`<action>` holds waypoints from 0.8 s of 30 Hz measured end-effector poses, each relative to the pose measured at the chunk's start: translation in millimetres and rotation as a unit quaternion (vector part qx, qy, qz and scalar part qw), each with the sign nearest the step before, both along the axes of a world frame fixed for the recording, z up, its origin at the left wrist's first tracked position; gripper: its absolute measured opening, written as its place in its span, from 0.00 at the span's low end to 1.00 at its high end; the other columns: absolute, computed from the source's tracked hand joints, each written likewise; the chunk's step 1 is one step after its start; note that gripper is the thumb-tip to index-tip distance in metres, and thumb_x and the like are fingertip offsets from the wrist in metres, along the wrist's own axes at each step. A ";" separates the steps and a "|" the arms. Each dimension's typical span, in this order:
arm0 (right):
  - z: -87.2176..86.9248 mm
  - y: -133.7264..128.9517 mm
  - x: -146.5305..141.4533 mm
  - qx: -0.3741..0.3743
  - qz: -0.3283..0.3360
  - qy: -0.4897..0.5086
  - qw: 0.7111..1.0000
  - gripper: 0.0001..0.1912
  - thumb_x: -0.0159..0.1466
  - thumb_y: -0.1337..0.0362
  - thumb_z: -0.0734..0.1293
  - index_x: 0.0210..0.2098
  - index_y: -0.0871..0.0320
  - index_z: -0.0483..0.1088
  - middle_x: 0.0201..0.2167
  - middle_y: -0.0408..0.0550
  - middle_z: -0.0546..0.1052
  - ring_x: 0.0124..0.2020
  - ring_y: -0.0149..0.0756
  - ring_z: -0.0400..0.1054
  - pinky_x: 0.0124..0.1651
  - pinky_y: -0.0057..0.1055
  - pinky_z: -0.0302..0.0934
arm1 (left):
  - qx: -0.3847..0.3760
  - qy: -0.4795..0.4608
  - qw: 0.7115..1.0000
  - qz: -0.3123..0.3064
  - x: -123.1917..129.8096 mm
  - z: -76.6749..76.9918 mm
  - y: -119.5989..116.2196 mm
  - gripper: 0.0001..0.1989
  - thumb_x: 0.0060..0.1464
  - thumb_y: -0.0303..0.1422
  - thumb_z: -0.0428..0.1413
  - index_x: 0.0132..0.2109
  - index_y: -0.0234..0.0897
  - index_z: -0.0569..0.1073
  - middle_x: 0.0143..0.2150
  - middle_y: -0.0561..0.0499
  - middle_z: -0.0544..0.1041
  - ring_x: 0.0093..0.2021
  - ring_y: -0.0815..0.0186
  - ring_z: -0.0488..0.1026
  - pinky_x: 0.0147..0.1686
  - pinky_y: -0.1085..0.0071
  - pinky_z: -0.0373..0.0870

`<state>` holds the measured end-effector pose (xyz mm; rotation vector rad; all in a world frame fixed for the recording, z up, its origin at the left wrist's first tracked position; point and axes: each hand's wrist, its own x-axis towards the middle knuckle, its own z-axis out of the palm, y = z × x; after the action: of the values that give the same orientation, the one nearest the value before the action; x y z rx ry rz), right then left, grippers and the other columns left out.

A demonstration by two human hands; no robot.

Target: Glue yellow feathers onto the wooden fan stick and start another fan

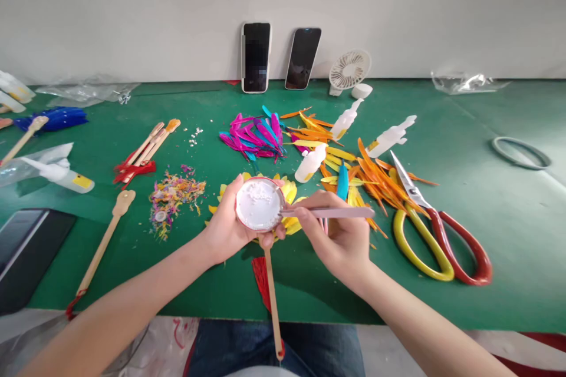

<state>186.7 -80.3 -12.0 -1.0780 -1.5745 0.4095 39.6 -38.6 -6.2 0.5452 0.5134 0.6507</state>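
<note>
- Nearest to us, a wooden handle (273, 300) reaches past the edge of the green table (508, 230); a red tassel (260, 281) lies beside it. We cannot tell whether handle and dish are joined.
- Left hand (232, 221): grasping the shallow dish (260, 216) by its red rim, thumb at the left, fingers around and beneath. Dish is centred before us, white inside facing us.
- Right hand (340, 241): pinching the tweezers (340, 212), tips at the dish's right rim. Too small for us to tell whether they grip anything.
- White beads (259, 192) lie loose in the dish, mostly toward its far side, some by the right rim.
- Handling, our estimate: dish light and stiff, best cradled by the rim and kept near level; beads light, hard, apt to roll or slip, best nipped across the middle; tweezers springy, best held along the arms.
- Just beyond, yellow feathers (290, 191) fan out behind the dish; we judge them soft and easily creased.
- Farther, to the right: scissors (413, 193), orange feathers (378, 177); magenta feathers (260, 132) lie near centre.
- Farthest, we log two phones (256, 59) and a small fan (351, 70) by the wall.
</note>
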 end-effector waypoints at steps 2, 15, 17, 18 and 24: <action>-0.6 -1.7 1.2 0.034 -0.023 0.025 0.999 0.05 0.56 0.72 0.61 0.27 0.57 0.65 0.19 0.41 0.70 0.18 0.27 0.63 0.19 0.24 0.58 | -0.003 0.015 1.000 0.024 0.4 1.2 0.2 0.27 0.56 0.45 0.35 0.51 0.30 0.63 0.29 0.45 0.73 0.22 0.63 0.71 0.16 0.73 0.60; -3.1 -1.1 -1.6 0.031 -0.010 -0.082 0.996 0.05 0.58 0.72 0.61 0.32 0.57 0.65 0.25 0.46 0.74 0.27 0.32 0.70 0.25 0.26 0.62 | 0.045 0.011 0.998 -0.043 2.4 -8.3 -5.5 0.27 0.54 0.48 0.38 0.50 0.32 0.63 0.25 0.48 0.72 0.22 0.63 0.72 0.15 0.75 0.61; -3.0 -1.2 -1.6 0.031 -0.012 -0.088 0.996 0.04 0.58 0.72 0.61 0.32 0.58 0.65 0.25 0.46 0.73 0.27 0.32 0.70 0.25 0.25 0.62 | 0.047 0.010 0.998 -0.044 2.3 -7.6 -5.4 0.26 0.54 0.48 0.39 0.49 0.32 0.63 0.26 0.48 0.72 0.23 0.63 0.72 0.15 0.74 0.61; -2.9 -1.2 -1.6 0.032 -0.013 -0.090 0.995 0.04 0.58 0.72 0.61 0.32 0.58 0.66 0.24 0.46 0.73 0.27 0.31 0.69 0.24 0.25 0.62 | 0.049 0.009 0.998 -0.045 2.3 -7.2 -5.4 0.26 0.54 0.48 0.39 0.49 0.32 0.64 0.26 0.48 0.72 0.23 0.62 0.72 0.15 0.74 0.61; -3.0 -1.3 -1.4 0.033 -0.021 -0.094 0.995 0.04 0.58 0.71 0.61 0.32 0.58 0.66 0.22 0.44 0.72 0.23 0.29 0.67 0.23 0.25 0.61 | 0.059 0.002 0.997 -0.058 1.8 -6.6 -5.8 0.26 0.54 0.48 0.38 0.49 0.32 0.63 0.28 0.47 0.73 0.24 0.62 0.72 0.15 0.74 0.61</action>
<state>185.3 -81.6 -15.1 -1.1234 -1.7155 0.2316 41.4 -44.4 -12.8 0.6823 0.4451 0.5724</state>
